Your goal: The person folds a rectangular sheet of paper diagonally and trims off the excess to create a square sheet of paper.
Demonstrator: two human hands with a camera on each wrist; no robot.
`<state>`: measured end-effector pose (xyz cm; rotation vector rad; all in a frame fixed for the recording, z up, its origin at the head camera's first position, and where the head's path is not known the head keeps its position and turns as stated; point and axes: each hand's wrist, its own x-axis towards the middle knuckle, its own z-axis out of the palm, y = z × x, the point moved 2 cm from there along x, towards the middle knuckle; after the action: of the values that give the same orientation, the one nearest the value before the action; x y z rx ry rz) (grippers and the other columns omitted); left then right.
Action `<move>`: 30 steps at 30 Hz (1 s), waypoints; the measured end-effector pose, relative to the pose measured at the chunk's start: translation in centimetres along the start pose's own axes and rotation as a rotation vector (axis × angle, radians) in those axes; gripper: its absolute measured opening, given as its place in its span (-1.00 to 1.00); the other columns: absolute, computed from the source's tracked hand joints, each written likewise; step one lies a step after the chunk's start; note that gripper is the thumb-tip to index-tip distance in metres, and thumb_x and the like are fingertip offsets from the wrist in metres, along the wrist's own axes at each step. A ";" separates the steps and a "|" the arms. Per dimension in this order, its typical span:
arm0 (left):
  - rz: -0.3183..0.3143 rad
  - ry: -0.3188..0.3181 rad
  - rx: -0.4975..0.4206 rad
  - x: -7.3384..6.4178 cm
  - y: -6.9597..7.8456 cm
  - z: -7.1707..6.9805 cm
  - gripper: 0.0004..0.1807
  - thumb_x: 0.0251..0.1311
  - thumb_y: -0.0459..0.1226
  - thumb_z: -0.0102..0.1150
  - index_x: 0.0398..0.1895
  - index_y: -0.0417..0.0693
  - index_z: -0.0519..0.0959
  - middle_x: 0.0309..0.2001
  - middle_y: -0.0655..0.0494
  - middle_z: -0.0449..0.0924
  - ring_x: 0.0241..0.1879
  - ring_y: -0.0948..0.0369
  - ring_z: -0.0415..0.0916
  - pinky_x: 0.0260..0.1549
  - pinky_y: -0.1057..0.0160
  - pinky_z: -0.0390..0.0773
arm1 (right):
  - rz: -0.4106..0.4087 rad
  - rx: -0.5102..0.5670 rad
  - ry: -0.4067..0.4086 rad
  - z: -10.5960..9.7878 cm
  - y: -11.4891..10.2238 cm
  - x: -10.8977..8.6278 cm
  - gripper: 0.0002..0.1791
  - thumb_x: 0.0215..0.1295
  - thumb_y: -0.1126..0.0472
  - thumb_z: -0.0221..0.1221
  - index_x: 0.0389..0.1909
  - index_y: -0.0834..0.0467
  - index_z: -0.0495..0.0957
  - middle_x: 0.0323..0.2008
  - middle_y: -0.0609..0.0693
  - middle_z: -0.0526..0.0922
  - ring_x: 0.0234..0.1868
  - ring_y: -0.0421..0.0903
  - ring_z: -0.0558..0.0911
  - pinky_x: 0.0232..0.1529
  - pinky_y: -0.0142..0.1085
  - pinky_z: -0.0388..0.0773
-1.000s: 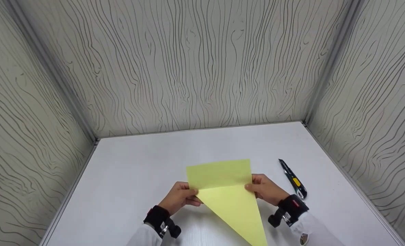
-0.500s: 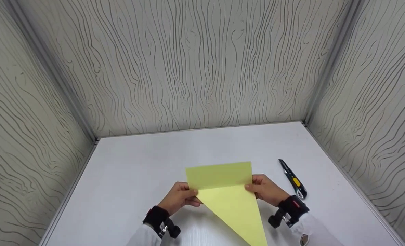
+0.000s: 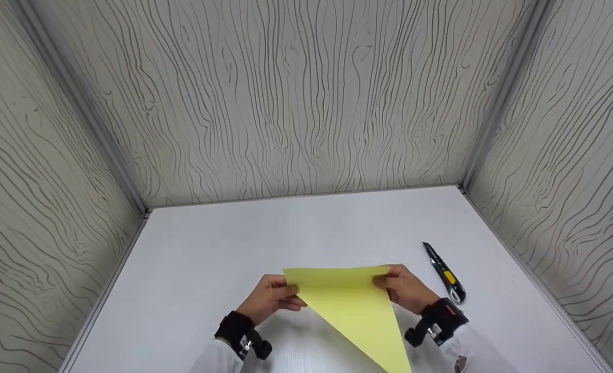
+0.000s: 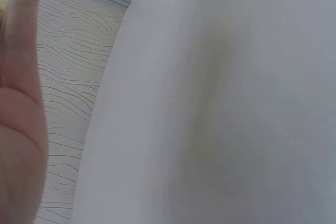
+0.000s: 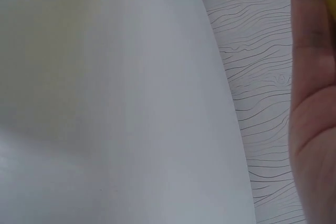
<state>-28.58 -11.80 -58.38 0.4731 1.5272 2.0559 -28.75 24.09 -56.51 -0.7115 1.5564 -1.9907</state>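
A sheet of yellow paper [image 3: 353, 316] is held up above the white table in the head view, its lower part tapering along a slanting left edge to the bottom of the frame. My left hand [image 3: 271, 298] pinches its left edge, thumb in front. On the opposite edge my right hand [image 3: 405, 288] pinches it the same way. The top strip of the sheet leans toward me and looks foreshortened. In the left wrist view, part of the left hand [image 4: 21, 108] shows at the left border. The right wrist view has the right hand [image 5: 315, 93] at its right border.
A black utility knife [image 3: 445, 274] with a yellow slider lies on the white table [image 3: 208, 248], to the right of the right hand. Walls with a wood-grain line pattern [image 3: 306, 103] enclose the table at the back and both sides.
The paper's top edge has come down and tilted toward me, so its upper strip appears much shorter. Both hands stay nearly in place, still gripping the side edges.
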 end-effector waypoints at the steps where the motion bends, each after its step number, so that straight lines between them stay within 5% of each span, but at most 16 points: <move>1: 0.000 0.002 -0.004 0.0 0.0 0.0 -0.74 0.53 -0.46 0.12 0.12 -0.28 0.73 -0.15 0.02 0.85 -0.20 0.19 0.87 -0.10 0.26 0.81 | 0.000 0.012 0.011 0.0 -0.1 0.0 -0.58 0.69 0.41 -0.04 0.34 0.19 0.68 0.15 -0.01 0.82 0.09 -0.14 0.83 0.05 -0.33 0.78; 9: 0.024 0.007 -0.007 0.0 0.2 -0.1 -0.61 0.55 -0.42 0.10 0.34 -0.20 0.67 0.03 -0.03 0.85 -0.09 0.16 0.86 0.01 0.21 0.80 | 0.021 0.051 0.086 0.2 -0.2 -0.1 -0.58 0.68 0.37 -0.02 0.20 0.08 0.80 0.13 -0.05 0.84 0.11 -0.16 0.81 0.13 -0.33 0.75; 18: 0.030 0.109 0.037 -0.1 0.3 -0.2 -0.65 0.43 -0.46 0.14 0.03 0.01 0.86 0.05 0.01 0.83 -0.02 0.16 0.80 0.00 0.21 0.80 | 0.024 0.024 0.138 0.4 0.0 0.0 -0.55 0.64 0.37 -0.01 -0.06 -0.02 0.87 -0.04 -0.09 0.85 -0.10 -0.21 0.80 -0.05 -0.38 0.76; 25: 0.052 0.098 0.006 0.0 0.4 0.0 -0.59 0.45 -0.44 -0.03 -0.09 -0.05 0.87 -0.07 0.05 0.88 -0.11 0.21 0.84 -0.07 0.24 0.81 | -0.039 0.129 0.041 0.7 0.0 0.2 -0.37 0.59 0.46 -0.29 -0.05 0.11 0.83 -0.06 -0.05 0.87 -0.10 -0.19 0.84 0.00 -0.35 0.78; 30: 0.020 0.253 0.170 0.7 0.4 0.5 -0.75 0.49 -0.28 0.24 -0.17 -0.27 0.83 -0.20 0.02 0.86 -0.26 0.23 0.82 -0.21 0.27 0.81 | -0.031 0.142 -0.025 0.5 0.2 0.3 -0.29 0.74 0.29 -0.45 0.00 0.16 0.80 -0.02 0.00 0.86 -0.04 -0.15 0.85 0.02 -0.31 0.79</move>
<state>-28.91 -11.04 -57.91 0.2998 1.8619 2.0736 -28.63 23.49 -56.55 -0.7046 1.3814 -2.0833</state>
